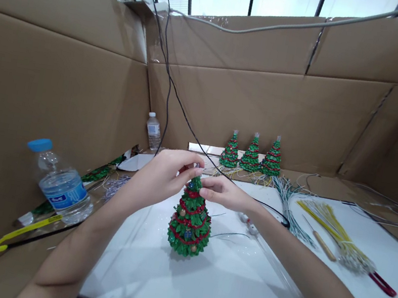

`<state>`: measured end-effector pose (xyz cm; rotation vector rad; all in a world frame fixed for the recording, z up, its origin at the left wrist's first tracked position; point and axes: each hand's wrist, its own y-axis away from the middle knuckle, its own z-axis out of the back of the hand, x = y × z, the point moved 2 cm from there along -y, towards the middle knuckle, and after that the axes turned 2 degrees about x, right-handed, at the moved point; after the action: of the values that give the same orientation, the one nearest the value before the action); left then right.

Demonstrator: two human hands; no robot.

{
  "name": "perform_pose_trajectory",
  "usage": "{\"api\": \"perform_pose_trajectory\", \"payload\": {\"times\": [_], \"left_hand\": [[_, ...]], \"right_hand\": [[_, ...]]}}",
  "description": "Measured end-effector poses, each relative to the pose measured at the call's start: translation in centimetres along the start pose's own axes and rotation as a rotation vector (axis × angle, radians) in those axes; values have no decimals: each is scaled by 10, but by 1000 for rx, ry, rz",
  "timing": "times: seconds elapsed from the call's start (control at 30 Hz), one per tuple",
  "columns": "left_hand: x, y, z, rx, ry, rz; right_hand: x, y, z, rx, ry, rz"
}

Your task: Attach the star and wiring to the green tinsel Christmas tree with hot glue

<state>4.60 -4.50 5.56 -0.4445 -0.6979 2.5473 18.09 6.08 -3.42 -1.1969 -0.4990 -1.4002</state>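
A miniature Christmas tree (191, 219) stands upright on the white tabletop in front of me, green with red garlands and small coloured baubles. My left hand (173, 173) pinches at its very tip, where a small pale topper shows only partly between thumb and finger. From the other side, my right hand (227, 194) grips the tree just below the tip with thumb and fingers. Thin dark wires (232, 234) lie on the table to the right of the tree.
Three similar trees (251, 154) stand at the back. Wire bundles (324, 222), a wooden-handled awl (323, 245) and red-handled pliers or similar tool (383, 284) lie right. Water bottles (64, 189) stand left. A black cable (186, 108) hangs across; cardboard walls (250, 96) enclose the table.
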Motion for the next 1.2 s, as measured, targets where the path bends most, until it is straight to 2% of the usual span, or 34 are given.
{"api": "perform_pose_trajectory", "payload": {"times": [0.97,1.1,1.2], "left_hand": [[-3,0,1,54,40,-21],[1,0,4,103,83,-13],[6,-2,3,180,102,5]], "right_hand": [[3,3,3,30,71,-32],[13,5,9,24,127,-67],[16,11,22,-58,256,-127]]}}
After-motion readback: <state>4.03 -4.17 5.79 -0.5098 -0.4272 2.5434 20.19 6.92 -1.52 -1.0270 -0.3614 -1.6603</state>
